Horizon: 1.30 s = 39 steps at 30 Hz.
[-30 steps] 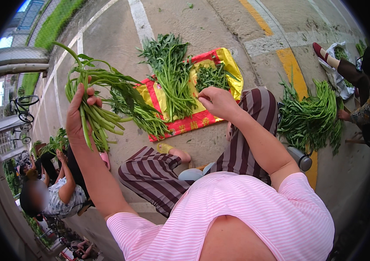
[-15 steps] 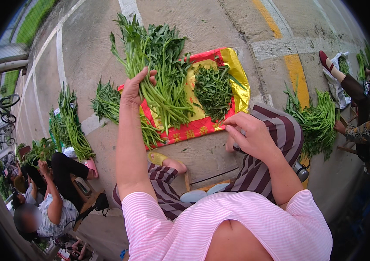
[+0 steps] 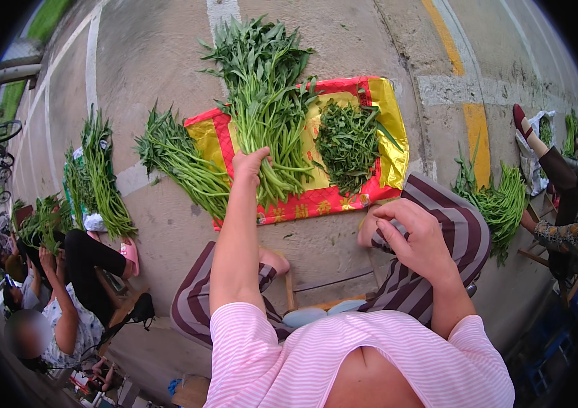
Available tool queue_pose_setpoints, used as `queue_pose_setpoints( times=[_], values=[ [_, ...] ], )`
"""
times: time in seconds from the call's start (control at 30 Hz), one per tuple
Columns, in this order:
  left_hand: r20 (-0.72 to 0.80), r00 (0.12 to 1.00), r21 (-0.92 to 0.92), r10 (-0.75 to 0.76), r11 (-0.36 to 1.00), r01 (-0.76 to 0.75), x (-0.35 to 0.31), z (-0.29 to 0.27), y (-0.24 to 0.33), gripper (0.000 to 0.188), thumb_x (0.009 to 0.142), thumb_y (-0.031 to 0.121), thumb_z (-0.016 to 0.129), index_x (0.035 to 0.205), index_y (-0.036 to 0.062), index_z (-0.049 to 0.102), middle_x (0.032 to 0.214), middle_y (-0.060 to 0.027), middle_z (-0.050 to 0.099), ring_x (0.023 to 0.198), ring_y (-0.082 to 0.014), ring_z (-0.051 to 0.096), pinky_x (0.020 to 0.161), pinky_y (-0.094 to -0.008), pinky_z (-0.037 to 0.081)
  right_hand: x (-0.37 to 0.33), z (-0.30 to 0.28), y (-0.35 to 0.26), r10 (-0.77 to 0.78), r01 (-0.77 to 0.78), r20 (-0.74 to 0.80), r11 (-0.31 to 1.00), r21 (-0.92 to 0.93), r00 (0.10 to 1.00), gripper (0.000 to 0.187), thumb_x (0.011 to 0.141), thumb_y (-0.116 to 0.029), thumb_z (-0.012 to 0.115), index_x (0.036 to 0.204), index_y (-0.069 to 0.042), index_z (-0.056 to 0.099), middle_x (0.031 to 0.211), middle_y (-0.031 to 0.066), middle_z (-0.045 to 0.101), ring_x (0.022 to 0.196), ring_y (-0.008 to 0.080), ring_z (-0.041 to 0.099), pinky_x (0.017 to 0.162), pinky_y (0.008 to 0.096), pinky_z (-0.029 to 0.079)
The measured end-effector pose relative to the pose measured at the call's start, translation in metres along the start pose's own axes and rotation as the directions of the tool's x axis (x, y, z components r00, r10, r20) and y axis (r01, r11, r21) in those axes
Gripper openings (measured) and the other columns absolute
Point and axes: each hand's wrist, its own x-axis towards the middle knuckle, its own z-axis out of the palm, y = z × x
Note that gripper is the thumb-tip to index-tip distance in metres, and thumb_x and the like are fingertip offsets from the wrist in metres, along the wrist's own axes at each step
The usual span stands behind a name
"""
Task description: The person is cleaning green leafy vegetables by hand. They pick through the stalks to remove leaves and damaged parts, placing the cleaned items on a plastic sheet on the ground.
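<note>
With left hand (image 3: 251, 163) reaches forward and clamps the lower stems of the bundle of long green stalks (image 3: 265, 88), fingers wrapped tight around them, thumb on top. Has brought this bundle down since a second ago: was lifted then in the air toward 10 o'clock, off the red and gold cloth (image 3: 343, 200); lies now on the middle of the cloth, leafy tips pointing to 12 o'clock and running past the far edge onto the pavement (image 3: 343, 41). Means, as a judgement, that the carrying part of the work is finished and only the letting go remains, since the grip is not yet loosened. Keeps the right hand (image 3: 415, 234) low at 5 o'clock from the cloth, just beside the knee in striped trousers (image 3: 462, 228), fingers bent inward and thumb close to them; cannot tell if something small is pinched there or nothing. Has drawn this hand back from the near cloth edge, where it was before. At 3 o'clock of the bundle, on the same cloth and apart from it, a small heap of darker leafy greens (image 3: 347, 143). At 9 o'clock, a second bunch of stalks (image 3: 180, 160), half on the cloth corner, half on the pavement. Far at 9 o'clock, more greens (image 3: 102, 180) beside another seated person (image 3: 64, 313).
</note>
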Motion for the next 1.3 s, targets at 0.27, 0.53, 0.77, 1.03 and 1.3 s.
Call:
queue_pose_setpoints(
  times=[0.27,0.53,0.77,1.03,1.3],
  values=[
    [-0.159,0.859,0.912,0.487,0.406,-0.061,-0.059,0.025,0.0,0.062,0.075,0.027,0.08,0.121,0.0013,0.047,0.12,-0.019,0.048,0.115,-0.0357,0.051,0.09,-0.0499,0.047,0.001,0.012,0.006,-0.025,0.024,-0.013,0.998,-0.061,1.0,0.014,0.086,-0.007,0.065,0.099,-0.001,0.065,0.09,0.0123,0.066,0.083,0.0297,0.064,0.073,0.0363,0.051],
    [-0.109,0.933,0.854,0.343,0.512,-0.089,-0.043,0.017,-0.041,0.09,0.086,0.037,0.067,0.15,-0.0029,0.018,0.146,-0.024,0.038,0.135,-0.0384,0.037,0.108,-0.0509,0.033,0.006,0.018,0.0,0.027,-0.026,0.014,0.998,-0.055,1.0,0.012,0.087,-0.005,0.065,0.099,0.0,0.064,0.092,0.0132,0.066,0.086,0.0297,0.065,0.076,0.035,0.051],
    [-0.116,0.938,0.601,0.325,0.775,-0.194,-0.051,-0.016,-0.03,0.09,0.079,0.045,0.073,0.143,-0.0061,0.035,0.144,-0.0267,0.041,0.132,-0.0398,0.04,0.111,-0.0443,0.031,0.009,0.02,0.002,0.107,-0.106,0.014,0.993,-0.055,0.994,0.012,0.087,-0.004,0.064,0.098,0.0,0.064,0.091,0.0127,0.065,0.084,0.0278,0.066,0.076,0.0344,0.051],
    [-0.675,0.664,0.528,0.322,0.84,0.129,-0.004,-0.133,-0.073,0.087,0.074,0.044,0.078,0.134,-0.0082,0.043,0.136,-0.0288,0.046,0.129,-0.0407,0.041,0.108,-0.0471,0.034,0.019,0.027,0.003,0.097,-0.088,0.065,0.988,-0.129,0.993,0.011,0.087,-0.003,0.064,0.098,0.001,0.064,0.092,0.013,0.065,0.084,0.0287,0.065,0.076,0.0353,0.051],
    [-0.733,0.649,0.558,0.203,0.726,0.403,0.018,-0.139,-0.073,0.097,0.065,0.054,0.082,0.138,0.0031,0.042,0.138,-0.0205,0.047,0.13,-0.038,0.041,0.106,-0.0541,0.035,0.027,0.044,0.01,0.176,-0.152,0.109,0.967,-0.203,0.978,0.012,0.087,-0.002,0.063,0.098,0.001,0.063,0.092,0.014,0.065,0.084,0.0298,0.065,0.076,0.0356,0.05]
  ],
)
